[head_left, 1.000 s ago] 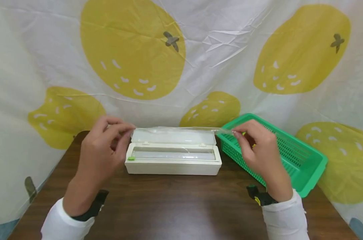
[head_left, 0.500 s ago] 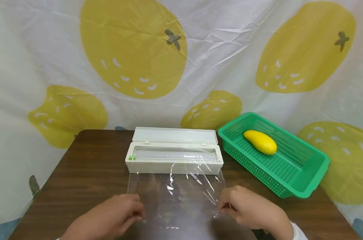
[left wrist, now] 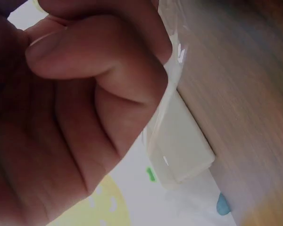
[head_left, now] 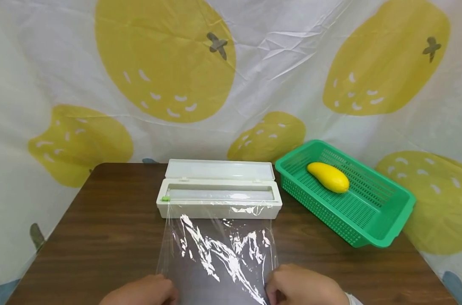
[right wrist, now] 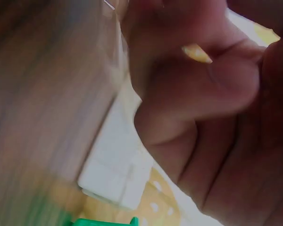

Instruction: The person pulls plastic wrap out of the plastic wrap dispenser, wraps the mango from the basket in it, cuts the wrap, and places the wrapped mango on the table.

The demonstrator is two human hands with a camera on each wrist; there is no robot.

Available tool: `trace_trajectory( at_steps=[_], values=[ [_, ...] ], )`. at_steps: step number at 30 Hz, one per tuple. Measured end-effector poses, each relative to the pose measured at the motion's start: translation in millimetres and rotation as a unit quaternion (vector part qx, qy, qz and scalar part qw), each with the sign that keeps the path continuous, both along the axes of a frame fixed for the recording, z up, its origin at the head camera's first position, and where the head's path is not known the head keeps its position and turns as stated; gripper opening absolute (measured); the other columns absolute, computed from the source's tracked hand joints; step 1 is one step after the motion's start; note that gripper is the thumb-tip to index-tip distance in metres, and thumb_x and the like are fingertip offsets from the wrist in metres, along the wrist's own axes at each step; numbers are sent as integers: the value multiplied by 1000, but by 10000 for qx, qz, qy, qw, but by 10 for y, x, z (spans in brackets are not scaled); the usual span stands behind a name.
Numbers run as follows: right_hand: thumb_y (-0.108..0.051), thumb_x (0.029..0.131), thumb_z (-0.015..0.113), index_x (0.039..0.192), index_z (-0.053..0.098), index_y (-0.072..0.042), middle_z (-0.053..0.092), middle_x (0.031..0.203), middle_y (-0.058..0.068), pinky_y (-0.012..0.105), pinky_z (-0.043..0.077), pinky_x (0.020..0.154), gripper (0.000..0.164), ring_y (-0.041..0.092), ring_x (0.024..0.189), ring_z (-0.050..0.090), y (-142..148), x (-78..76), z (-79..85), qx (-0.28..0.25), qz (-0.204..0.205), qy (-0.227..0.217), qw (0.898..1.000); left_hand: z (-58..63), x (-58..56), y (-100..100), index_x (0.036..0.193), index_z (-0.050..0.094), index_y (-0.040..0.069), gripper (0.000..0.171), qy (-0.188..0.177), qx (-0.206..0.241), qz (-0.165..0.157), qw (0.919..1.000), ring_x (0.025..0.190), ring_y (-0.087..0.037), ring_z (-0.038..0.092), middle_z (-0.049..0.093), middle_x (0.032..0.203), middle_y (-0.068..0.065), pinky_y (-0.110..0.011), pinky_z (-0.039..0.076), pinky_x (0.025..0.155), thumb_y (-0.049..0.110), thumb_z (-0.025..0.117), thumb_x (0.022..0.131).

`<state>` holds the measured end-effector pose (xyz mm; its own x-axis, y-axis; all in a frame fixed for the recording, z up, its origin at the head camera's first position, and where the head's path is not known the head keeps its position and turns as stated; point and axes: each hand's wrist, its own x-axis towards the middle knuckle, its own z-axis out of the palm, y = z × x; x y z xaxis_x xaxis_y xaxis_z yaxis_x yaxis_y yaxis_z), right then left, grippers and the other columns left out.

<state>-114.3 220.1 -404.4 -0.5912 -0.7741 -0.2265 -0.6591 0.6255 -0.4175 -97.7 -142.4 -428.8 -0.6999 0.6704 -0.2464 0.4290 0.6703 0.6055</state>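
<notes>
Clear cling film [head_left: 219,254] stretches from a white dispenser box [head_left: 219,210] toward the front of the table. My left hand [head_left: 145,291] pinches the film's left front corner, fingers curled. At the other corner my right hand [head_left: 301,286] grips the film the same way. Both hands are partly cut off by the bottom edge of the head view. The box's lid [head_left: 219,169] is swung back, and a film roll [head_left: 221,195] lies inside. A green slider [head_left: 165,198] sits at the left end of the box's front edge. Each wrist view shows curled fingers with film running to the box.
To the right of the box stands a green basket [head_left: 387,237] holding a yellow mango-like fruit [head_left: 329,177]. Behind the dark wooden table [head_left: 112,228] hangs a white cloth [head_left: 276,55] printed with yellow fruit.
Both hands have come from above the box down toward the table's front edge, drawing out a long sheet of film. The yellow fruit, earlier hidden by the right hand, now shows.
</notes>
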Motion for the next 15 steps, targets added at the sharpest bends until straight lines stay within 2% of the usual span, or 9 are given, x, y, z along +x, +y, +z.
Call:
trace_trajectory(
  at_steps=[2, 6, 10, 15],
  values=[
    [-12, 74, 76, 73, 74, -27, 63, 73, -21, 17, 48, 61, 15, -5, 67, 50, -15, 3, -40, 42, -20, 26, 10000, -7, -2, 13, 56, 63, 14, 21, 52, -49, -59, 10000, 42, 3, 35, 43, 49, 16, -17, 27, 36, 6, 70, 74],
    [-11, 73, 76, 72, 75, -25, 62, 62, -19, 12, 43, 51, 14, -7, 57, 48, -42, 1, -118, 27, 128, 56, 9999, -28, -9, 20, 55, 64, 14, 21, 63, -182, -15, 9998, 41, 1, 35, 44, 48, 15, -18, 27, 36, 8, 72, 74],
    [-10, 72, 76, 69, 73, -24, 58, 54, -17, 10, 38, 43, 14, -8, 49, 43, -66, 13, -167, 72, 283, 60, 9996, -69, -16, 18, 52, 62, 14, 22, 458, -211, -210, 9985, 41, 2, 31, 42, 47, 16, -17, 25, 35, 6, 71, 71],
    [-11, 74, 76, 69, 72, -25, 58, 53, -17, 12, 40, 42, 15, -6, 49, 46, -73, 42, -182, 186, 36, -195, 9996, -127, -22, 26, 49, 57, 14, 22, 894, -100, -431, 9950, 42, 6, 24, 36, 47, 19, -15, 19, 35, 5, 68, 67]
  ],
)
